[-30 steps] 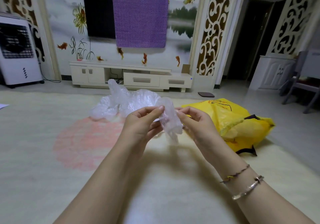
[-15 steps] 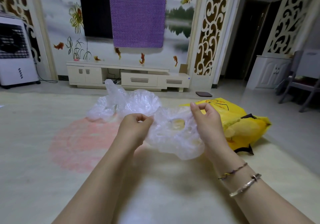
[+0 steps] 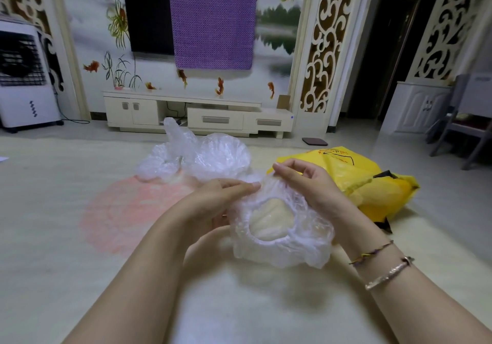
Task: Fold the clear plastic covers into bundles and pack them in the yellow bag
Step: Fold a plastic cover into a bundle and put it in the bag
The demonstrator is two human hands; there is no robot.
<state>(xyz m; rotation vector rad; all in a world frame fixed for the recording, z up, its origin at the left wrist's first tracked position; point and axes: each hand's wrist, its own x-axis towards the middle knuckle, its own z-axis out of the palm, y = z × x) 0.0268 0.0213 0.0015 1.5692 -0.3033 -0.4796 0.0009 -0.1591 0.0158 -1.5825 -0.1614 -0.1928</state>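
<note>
The clear plastic cover hangs spread, unfolded, both hands pinching its rim: left hand, right hand. More covers wait heaped on the floor; yellow bag unpacked yet, I'd judge.

I hold a clear plastic cover up in front of me. My left hand pinches its top edge, and my right hand grips the edge just beside it. More clear covers lie in a pile on the floor behind. The yellow bag lies to the right.
</note>
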